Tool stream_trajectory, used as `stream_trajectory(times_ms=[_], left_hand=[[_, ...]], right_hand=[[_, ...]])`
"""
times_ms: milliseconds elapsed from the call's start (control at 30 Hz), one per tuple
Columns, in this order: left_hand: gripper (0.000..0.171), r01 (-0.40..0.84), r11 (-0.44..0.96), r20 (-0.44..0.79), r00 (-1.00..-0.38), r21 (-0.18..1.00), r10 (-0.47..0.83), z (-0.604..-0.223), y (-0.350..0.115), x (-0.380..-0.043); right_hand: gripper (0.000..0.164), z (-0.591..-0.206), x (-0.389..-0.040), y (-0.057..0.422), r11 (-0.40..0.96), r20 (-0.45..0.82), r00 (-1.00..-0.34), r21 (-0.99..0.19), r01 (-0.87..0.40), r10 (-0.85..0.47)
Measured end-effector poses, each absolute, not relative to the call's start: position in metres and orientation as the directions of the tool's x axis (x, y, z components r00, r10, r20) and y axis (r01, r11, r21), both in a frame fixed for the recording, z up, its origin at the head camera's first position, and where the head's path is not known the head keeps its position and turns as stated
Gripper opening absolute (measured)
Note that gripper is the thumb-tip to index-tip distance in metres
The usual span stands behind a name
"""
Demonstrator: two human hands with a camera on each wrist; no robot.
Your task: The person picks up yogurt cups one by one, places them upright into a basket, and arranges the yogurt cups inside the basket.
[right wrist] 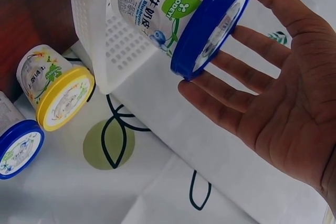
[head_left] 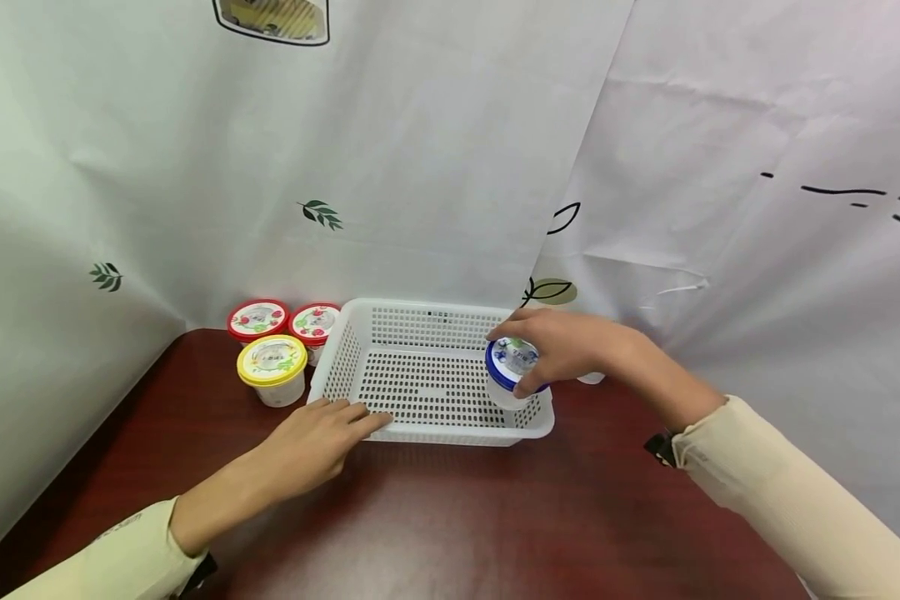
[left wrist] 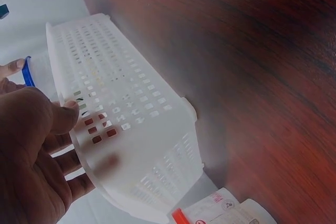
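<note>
My right hand (head_left: 570, 342) grips a blueberry tub (head_left: 512, 362) by its blue lid, thumb on one side and fingers on the other. The tub is at the right end of a white perforated plastic basket (head_left: 450, 434); whether its base touches the basket floor, I cannot tell. At the basket's near left corner, my left hand (head_left: 311, 437) holds the rim. In the left wrist view, the thumb of that hand (left wrist: 29, 145) lies outside the rim and its fingers reach over the inner side.
Left of the basket stand a yellow-lidded tub (head_left: 272, 367) and two red-lidded tubs (head_left: 258, 319). In the right wrist view, another yellow-lidded tub (right wrist: 65, 98) and a blue-lidded tub (right wrist: 21, 148) stand outside the basket. Behind the dark red table (head_left: 450, 525) hangs a white patterned cloth (head_left: 435, 167).
</note>
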State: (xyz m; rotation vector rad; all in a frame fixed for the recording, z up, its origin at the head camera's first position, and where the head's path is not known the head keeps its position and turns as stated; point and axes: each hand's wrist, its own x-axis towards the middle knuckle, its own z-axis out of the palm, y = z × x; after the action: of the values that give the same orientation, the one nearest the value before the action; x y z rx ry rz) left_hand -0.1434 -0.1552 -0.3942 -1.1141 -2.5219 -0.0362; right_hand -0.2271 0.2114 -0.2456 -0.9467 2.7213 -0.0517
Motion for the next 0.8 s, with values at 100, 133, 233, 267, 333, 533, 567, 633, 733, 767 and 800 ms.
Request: stream_trajectory(times_ms=[100,133,233,267,333,533,567,633,733,767,800], left_hand=[[0.055,0.714,0.688,0.36,-0.613,-0.129,0.703,-0.394,-0.154,-0.144],[0.055,0.712,0.691,0.364,-0.614,-0.127,0.7,-0.394,-0.154,-0.143],[0.054,0.705,0.698,0.376,-0.617,-0.126,0.691,-0.395,-0.154,-0.142],[0.054,0.704,0.699,0.381,-0.616,-0.126,0.689,-0.395,-0.153,-0.142],[0.055,0.701,0.702,0.384,-0.617,-0.126,0.686,-0.396,-0.153,-0.142],[0.055,0.697,0.706,0.376,-0.626,-0.123,0.683,-0.397,-0.153,-0.142],[0.055,0.698,0.706,0.374,-0.627,-0.122,0.684,-0.397,-0.153,-0.142],[0.055,0.697,0.707,0.37,-0.63,-0.119,0.683,-0.397,-0.153,-0.142],[0.055,0.696,0.708,0.366,-0.632,-0.118,0.683,-0.397,-0.153,-0.141],[0.055,0.696,0.708,0.365,-0.633,-0.119,0.683,-0.396,-0.153,-0.141],[0.055,0.695,0.709,0.365,-0.633,-0.121,0.683,-0.396,-0.153,-0.141]], right_hand=[[0.08,-0.246,-0.226,0.208,0.79,-0.243,-0.754,-0.117,-0.601,-0.61],[0.081,-0.247,-0.225,0.207,0.792,-0.249,-0.754,-0.116,-0.6,-0.608],[0.081,-0.25,-0.224,0.204,0.792,-0.266,-0.749,-0.112,-0.601,-0.606],[0.081,-0.251,-0.223,0.203,0.789,-0.267,-0.746,-0.112,-0.605,-0.61],[0.082,-0.254,-0.223,0.202,0.781,-0.265,-0.739,-0.11,-0.615,-0.62],[0.081,-0.265,-0.223,0.198,0.759,-0.238,-0.725,-0.099,-0.644,-0.646],[0.081,-0.266,-0.223,0.198,0.756,-0.237,-0.722,-0.101,-0.647,-0.65],[0.081,-0.268,-0.223,0.197,0.754,-0.24,-0.718,-0.113,-0.647,-0.653],[0.081,-0.271,-0.224,0.196,0.754,-0.248,-0.715,-0.128,-0.644,-0.653],[0.081,-0.271,-0.224,0.195,0.756,-0.252,-0.716,-0.131,-0.641,-0.651],[0.081,-0.273,-0.225,0.195,0.757,-0.255,-0.716,-0.133,-0.64,-0.65]])
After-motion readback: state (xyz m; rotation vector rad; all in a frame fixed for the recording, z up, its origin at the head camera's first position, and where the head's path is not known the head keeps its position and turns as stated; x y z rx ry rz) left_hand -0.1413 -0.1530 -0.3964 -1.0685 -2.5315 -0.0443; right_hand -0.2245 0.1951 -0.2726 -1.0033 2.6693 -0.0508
